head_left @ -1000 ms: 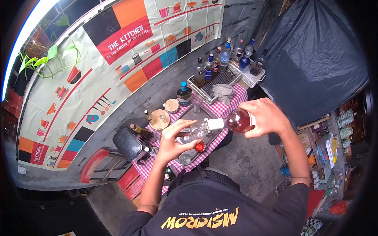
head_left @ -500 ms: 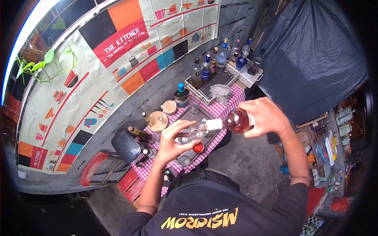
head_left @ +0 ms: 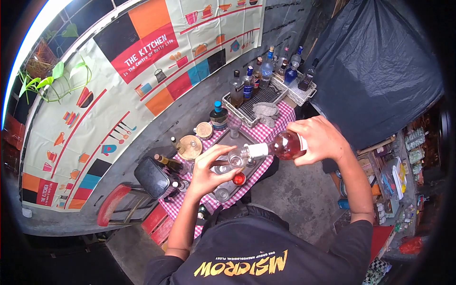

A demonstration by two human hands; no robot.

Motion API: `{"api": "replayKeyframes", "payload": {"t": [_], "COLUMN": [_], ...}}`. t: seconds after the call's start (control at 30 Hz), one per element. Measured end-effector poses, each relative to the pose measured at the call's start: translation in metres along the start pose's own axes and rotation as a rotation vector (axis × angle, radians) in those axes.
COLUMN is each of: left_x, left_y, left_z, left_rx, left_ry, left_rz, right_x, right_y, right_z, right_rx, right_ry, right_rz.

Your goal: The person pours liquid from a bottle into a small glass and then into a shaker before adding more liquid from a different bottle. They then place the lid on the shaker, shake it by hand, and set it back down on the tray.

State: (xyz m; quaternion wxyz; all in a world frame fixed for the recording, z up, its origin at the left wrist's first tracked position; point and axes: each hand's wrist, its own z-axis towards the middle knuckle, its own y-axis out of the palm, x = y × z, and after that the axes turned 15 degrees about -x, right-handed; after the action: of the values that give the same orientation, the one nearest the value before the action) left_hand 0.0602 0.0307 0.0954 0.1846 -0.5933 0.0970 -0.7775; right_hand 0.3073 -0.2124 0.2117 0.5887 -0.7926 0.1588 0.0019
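My left hand (head_left: 209, 171) pinches a small clear glass (head_left: 235, 158) between thumb and fingers, above the tray. In my right hand (head_left: 320, 140) is a round-bodied bottle (head_left: 287, 145) of reddish liquor, tipped almost level. Its white neck (head_left: 258, 150) points left, with the mouth right at the glass rim. Below them lies a dark tray (head_left: 259, 167) bearing several glasses. One of these, a small glass of red liquid (head_left: 239, 179), shows just under my left hand. An upright stemmed glass (head_left: 233, 128) stands toward the tray's far end.
A pink checked tablecloth (head_left: 284, 114) covers the table. At its far end, a wire basket (head_left: 249, 124) and several bottles stand beside a grey cloth (head_left: 266, 111). A blue-capped bottle (head_left: 219, 116), a round woven lid (head_left: 190, 146) and a black bin (head_left: 152, 175) line the wall side.
Both hands keep nearly the same place, the bottle still tipped at the glass. Only a very slight shift of the view shows.
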Motion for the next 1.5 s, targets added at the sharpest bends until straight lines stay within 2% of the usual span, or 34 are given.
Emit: {"api": "replayKeyframes", "payload": {"t": [1.5], "left_x": [-0.0030], "left_y": [0.0011], "left_z": [0.0043], "left_rx": [-0.012], "left_ry": [-0.017], "left_rz": [-0.015], "right_x": [0.0043], "right_y": [0.0006], "right_z": [-0.0012], "right_rx": [0.049], "right_ry": [-0.031], "right_rz": [-0.036]}}
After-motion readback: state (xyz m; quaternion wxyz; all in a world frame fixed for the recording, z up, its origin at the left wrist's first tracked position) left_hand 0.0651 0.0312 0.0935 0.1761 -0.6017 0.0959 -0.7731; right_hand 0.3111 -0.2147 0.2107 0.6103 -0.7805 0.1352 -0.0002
